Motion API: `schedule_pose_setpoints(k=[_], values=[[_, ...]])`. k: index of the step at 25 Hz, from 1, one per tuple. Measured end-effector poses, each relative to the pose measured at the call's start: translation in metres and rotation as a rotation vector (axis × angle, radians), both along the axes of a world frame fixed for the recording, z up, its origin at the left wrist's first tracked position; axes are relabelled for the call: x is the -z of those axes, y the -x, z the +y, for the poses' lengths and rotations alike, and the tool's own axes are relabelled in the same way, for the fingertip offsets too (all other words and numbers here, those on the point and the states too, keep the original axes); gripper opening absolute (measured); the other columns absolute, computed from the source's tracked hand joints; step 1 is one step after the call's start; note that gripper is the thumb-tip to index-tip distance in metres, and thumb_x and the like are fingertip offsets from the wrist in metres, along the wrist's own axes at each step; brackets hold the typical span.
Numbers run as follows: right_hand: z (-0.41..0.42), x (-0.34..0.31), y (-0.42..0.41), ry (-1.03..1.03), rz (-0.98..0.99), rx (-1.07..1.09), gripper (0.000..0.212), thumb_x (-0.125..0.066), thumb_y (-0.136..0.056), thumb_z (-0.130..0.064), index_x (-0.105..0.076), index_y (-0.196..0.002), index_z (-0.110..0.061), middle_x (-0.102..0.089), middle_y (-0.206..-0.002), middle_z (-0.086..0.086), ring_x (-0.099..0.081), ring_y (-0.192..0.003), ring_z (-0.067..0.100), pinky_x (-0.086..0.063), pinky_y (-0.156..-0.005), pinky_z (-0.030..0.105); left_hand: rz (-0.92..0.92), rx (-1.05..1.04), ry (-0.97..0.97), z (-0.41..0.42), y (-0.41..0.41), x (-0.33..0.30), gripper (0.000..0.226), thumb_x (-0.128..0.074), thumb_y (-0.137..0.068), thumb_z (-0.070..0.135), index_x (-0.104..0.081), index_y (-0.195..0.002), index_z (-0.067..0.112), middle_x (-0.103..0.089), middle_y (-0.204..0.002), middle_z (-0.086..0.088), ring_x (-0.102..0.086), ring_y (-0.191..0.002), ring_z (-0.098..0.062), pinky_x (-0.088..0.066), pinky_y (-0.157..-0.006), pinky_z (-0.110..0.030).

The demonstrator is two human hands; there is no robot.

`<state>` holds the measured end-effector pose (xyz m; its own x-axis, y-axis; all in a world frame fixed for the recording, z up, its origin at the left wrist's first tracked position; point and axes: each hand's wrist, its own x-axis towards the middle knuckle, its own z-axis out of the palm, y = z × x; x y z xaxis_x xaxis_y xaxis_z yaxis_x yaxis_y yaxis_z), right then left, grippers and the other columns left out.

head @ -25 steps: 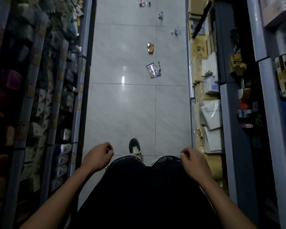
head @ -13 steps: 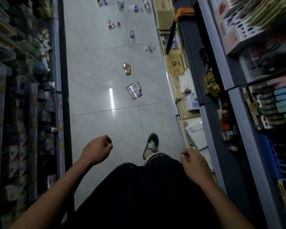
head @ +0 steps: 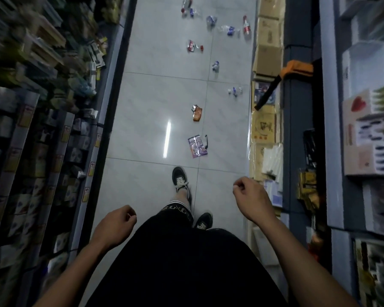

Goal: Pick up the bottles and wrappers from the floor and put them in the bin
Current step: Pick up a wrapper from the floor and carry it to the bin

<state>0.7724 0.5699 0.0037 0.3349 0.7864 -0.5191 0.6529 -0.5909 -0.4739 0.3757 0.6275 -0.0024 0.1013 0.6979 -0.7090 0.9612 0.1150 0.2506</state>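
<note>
Litter lies along the tiled aisle floor ahead of me. Nearest is a purple wrapper (head: 196, 146), then an orange wrapper (head: 197, 113) beyond it. A crushed clear bottle (head: 235, 91) lies near the right shelf, another small bottle (head: 215, 66) farther on, and a red-and-white wrapper (head: 192, 45). At the far end lie several more bottles, one with a red label (head: 246, 27). My left hand (head: 116, 224) and my right hand (head: 251, 197) hang loosely curled at my sides and hold nothing. No bin is in view.
Stocked shelves (head: 42, 129) line the left side of the narrow aisle. Cardboard boxes (head: 267, 56) and a dark shelf post (head: 295, 129) with an orange-handled tool (head: 297, 68) line the right. My shoes (head: 180, 179) stand on the tiles.
I have stepped forward along the aisle; the wrappers are nearer and more bottles show at the far end. My right hand has swung up, my left hand down.
</note>
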Motion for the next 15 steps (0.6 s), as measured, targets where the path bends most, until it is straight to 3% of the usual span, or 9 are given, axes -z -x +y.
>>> schedule_pose_setpoints(k=[5,9,15], values=[[0.103,0.000,-0.015,0.018,-0.010,0.060,0.011,-0.055,-0.094,-0.030,-0.065,-0.093,-0.024,-0.062,-0.093,-0.007,-0.059,-0.085,0.016,-0.047,-0.075,0.035,-0.007,-0.004,0.015,0.120,-0.018,0.004,0.010,-0.054,-0.096,0.034,-0.063,-0.095,0.030,-0.070,-0.094,0.009,-0.064,-0.084,-0.014,-0.051,-0.071,-0.032],[0.129,-0.003,-0.032,0.074,-0.013,0.118,0.009,-0.056,-0.093,-0.027,-0.063,-0.087,-0.027,-0.064,-0.091,-0.009,-0.059,-0.084,0.011,-0.050,-0.077,0.036,-0.023,0.112,0.004,0.220,-0.067,0.003,0.013,-0.053,-0.096,0.034,-0.064,-0.098,0.028,-0.069,-0.094,0.008,-0.062,-0.084,-0.015,-0.047,-0.069,-0.031],[0.153,-0.004,-0.079,0.148,0.015,0.221,0.010,-0.058,-0.096,-0.026,-0.061,-0.088,-0.030,-0.059,-0.092,-0.014,-0.060,-0.087,0.015,-0.050,-0.076,0.037,-0.031,0.204,-0.040,0.339,-0.157,-0.004,0.017,-0.050,-0.094,0.035,-0.064,-0.102,0.030,-0.068,-0.094,0.010,-0.064,-0.088,-0.017,-0.056,-0.077,-0.038]])
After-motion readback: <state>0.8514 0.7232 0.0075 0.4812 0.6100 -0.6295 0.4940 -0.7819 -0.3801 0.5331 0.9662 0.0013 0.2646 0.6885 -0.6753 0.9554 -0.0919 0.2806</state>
